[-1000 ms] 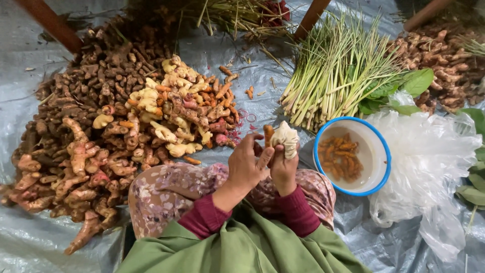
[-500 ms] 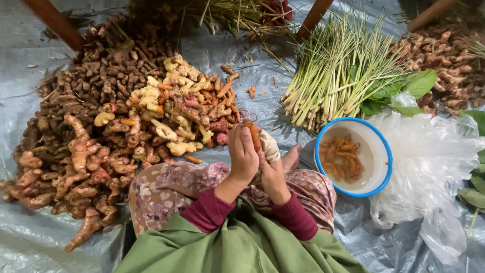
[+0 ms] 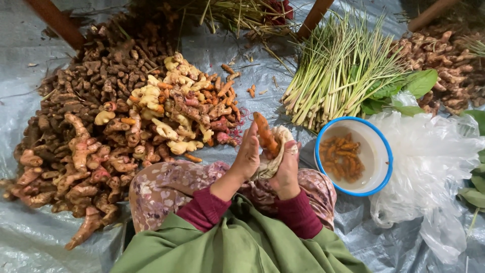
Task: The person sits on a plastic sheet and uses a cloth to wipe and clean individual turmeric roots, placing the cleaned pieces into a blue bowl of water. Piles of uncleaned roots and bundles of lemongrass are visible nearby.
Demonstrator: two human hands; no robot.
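Observation:
My left hand (image 3: 247,157) and my right hand (image 3: 286,169) are together above my lap. Between them I hold an orange root (image 3: 264,137), upright, wrapped below in a pale cloth (image 3: 273,156). The left palm presses the root's side; the right hand grips the cloth around it. Just right of my hands stands a white bowl with a blue rim (image 3: 386,151), with water and several orange root pieces (image 3: 342,159) in it.
A big heap of brown, pink and yellow roots (image 3: 116,126) lies at the left on a grey plastic sheet (image 3: 30,237). Lemongrass stalks (image 3: 338,71) and green leaves (image 3: 404,91) lie at the back right, more roots (image 3: 444,65) beyond. A clear plastic bag (image 3: 434,162) lies at the right.
My hands drew back toward my lap with the root and cloth, then shifted around the root; the orange root now stands out above the cloth.

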